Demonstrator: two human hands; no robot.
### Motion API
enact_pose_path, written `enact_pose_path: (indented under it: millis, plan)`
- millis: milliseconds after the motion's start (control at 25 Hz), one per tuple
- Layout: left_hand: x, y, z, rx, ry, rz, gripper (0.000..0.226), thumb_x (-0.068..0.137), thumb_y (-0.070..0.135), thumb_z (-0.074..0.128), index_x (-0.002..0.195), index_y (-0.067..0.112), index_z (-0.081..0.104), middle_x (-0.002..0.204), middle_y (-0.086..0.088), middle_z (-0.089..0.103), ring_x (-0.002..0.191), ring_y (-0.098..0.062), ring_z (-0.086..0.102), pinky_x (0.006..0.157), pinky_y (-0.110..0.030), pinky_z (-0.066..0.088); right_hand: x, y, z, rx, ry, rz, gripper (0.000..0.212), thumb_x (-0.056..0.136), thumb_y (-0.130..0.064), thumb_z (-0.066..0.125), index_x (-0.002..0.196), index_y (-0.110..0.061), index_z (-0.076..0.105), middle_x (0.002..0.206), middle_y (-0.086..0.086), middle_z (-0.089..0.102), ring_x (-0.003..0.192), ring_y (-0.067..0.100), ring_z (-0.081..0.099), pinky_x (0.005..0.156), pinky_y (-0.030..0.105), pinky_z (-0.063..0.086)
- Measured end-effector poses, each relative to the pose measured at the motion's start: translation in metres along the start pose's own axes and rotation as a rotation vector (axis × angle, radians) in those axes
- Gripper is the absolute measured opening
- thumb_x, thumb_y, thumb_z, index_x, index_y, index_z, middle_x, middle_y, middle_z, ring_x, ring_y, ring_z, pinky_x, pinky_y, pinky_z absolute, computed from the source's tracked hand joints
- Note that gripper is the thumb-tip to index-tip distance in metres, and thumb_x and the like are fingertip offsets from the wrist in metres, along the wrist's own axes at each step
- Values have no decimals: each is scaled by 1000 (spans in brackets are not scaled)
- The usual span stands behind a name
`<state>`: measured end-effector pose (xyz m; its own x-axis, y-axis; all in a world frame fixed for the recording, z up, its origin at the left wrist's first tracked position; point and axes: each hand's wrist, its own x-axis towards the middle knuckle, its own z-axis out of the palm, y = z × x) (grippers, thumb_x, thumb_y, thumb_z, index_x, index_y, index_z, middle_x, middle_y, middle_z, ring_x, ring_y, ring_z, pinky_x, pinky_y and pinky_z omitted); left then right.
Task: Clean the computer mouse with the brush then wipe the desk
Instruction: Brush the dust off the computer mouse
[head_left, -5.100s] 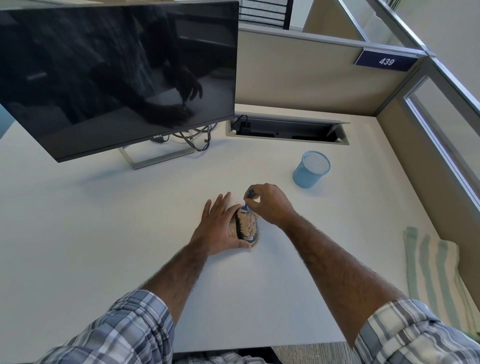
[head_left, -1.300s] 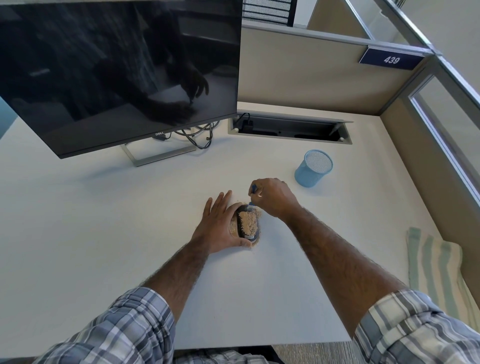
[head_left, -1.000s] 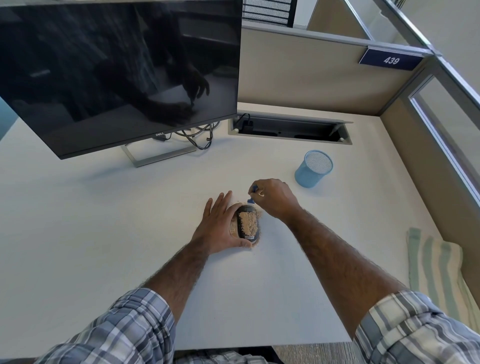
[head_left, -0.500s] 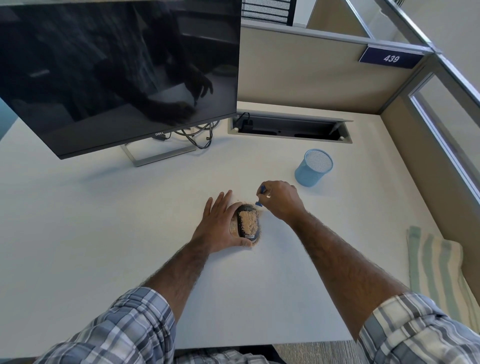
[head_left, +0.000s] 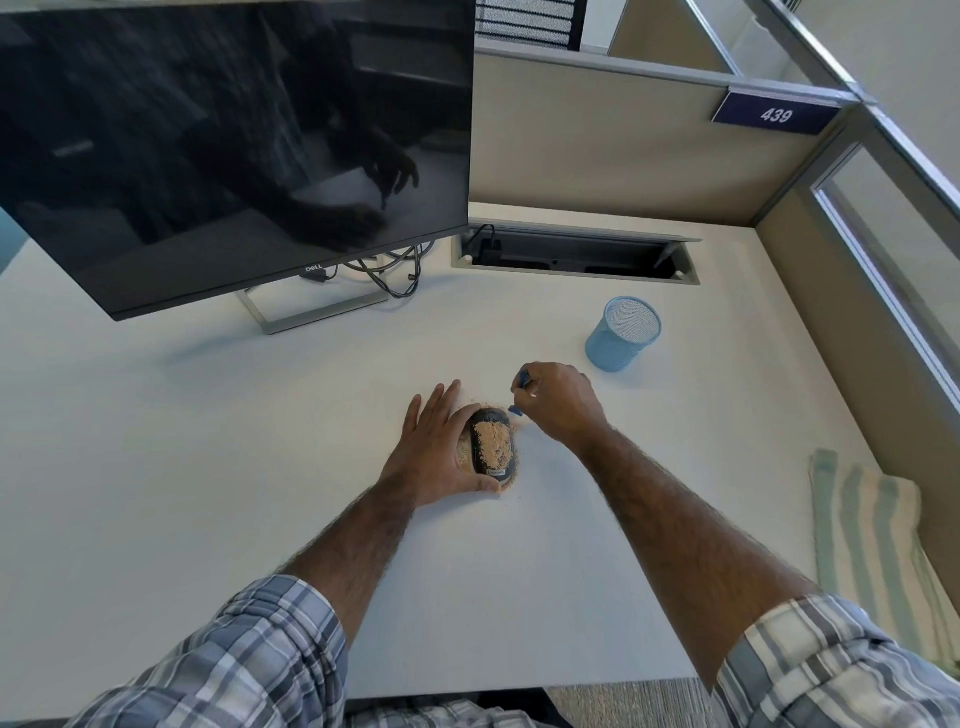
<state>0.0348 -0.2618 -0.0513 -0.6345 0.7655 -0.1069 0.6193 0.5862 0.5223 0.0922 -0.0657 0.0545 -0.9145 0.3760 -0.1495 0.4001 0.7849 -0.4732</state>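
A black computer mouse (head_left: 492, 447) lies on the white desk (head_left: 208, 441), its top covered with tan dust. More dust is scattered around it on the desk. My left hand (head_left: 434, 452) rests against the mouse's left side, thumb at its near end, fingers spread. My right hand (head_left: 558, 402) is closed around a small blue brush (head_left: 519, 395); its tip sits just off the mouse's far right corner, above the desk. Most of the brush is hidden in my fist.
A blue mesh cup (head_left: 623, 333) stands beyond my right hand. A green-and-white striped cloth (head_left: 872, 535) lies at the desk's right edge. A dark monitor (head_left: 234, 145) with its stand and cables fills the far left. An open cable tray (head_left: 571, 254) sits by the back partition.
My right hand has carried the brush from the mouse's top to its far right corner and slightly away. The front of the mouse shows less dust. My left hand has stayed put.
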Motion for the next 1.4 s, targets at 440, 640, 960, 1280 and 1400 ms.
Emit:
enact_pose_path:
  millis: [440, 640, 960, 1280, 1400]
  plan:
    - [0, 1, -2, 13, 5, -2, 124, 57, 94, 62, 157, 32, 23, 172, -1, -8, 157, -18, -16, 126, -49, -9, 4, -4, 1, 49, -81, -61, 18, 95, -19, 62, 105, -18, 77, 102, -3, 76, 90, 14, 67, 82, 33, 56]
    - [0, 1, -2, 15, 12, 3, 123, 59, 93, 63, 157, 31, 24, 172, -1, -7, 157, -18, -16, 126, -50, -7, 9, -7, 2, 19, -71, -61, 19, 93, -22, 61, 103, -20, 77, 99, -3, 77, 90, 16, 68, 84, 39, 58]
    - [1, 2, -3, 26, 4, -15, 136, 57, 96, 59, 161, 20, 17, 172, -1, -10, 156, -16, -18, 127, -46, -10, 12, -11, 2, 61, -112, -113, 18, 94, -17, 63, 105, -18, 77, 103, -2, 77, 92, 13, 70, 85, 39, 60]
    - [1, 4, -6, 54, -33, -30, 140, 58, 96, 58, 163, 17, 9, 171, 0, -16, 155, -15, -22, 126, -46, -10, 18, -15, 4, 15, -204, -170, 18, 95, -19, 65, 108, -20, 76, 108, -2, 75, 95, 15, 69, 88, 41, 59]
    - [2, 3, -5, 53, -35, -29, 141, 58, 98, 56, 163, 18, 7, 171, 0, -17, 155, -15, -23, 126, -46, -11, 19, -21, 0, 24, -194, -171, 18, 94, -19, 63, 107, -20, 76, 105, -3, 76, 94, 15, 68, 85, 37, 58]
